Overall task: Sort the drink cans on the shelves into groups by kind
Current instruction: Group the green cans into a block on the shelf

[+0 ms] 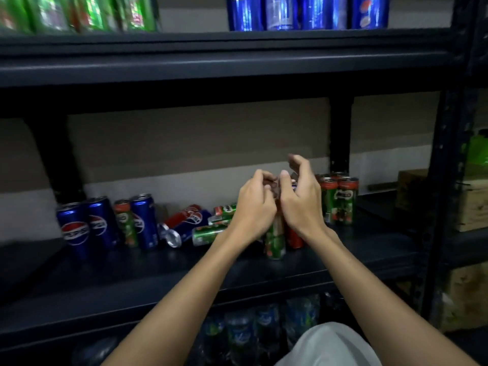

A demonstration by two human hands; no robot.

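My left hand (254,207) grips the top of an upright green Milo can (276,243) in the middle of the dark shelf (132,281). Right beside it, my right hand (301,199) cups round a red can (294,239), thumb against its top and fingers curved behind it. Further right stands a group of green Milo cans (339,202). At the left stand blue Pepsi cans (72,228) with one Milo can (126,223) among them. Between them and my hands lie tipped cans: a Pepsi can (184,220) and Milo cans (211,232).
The shelf above carries green cans (79,11) at the left and blue Pepsi cans (306,11) at the right. Plastic bottles (264,328) fill the space below. A black upright post (443,180) bounds the shelf on the right, with wooden crates (472,204) beyond it.
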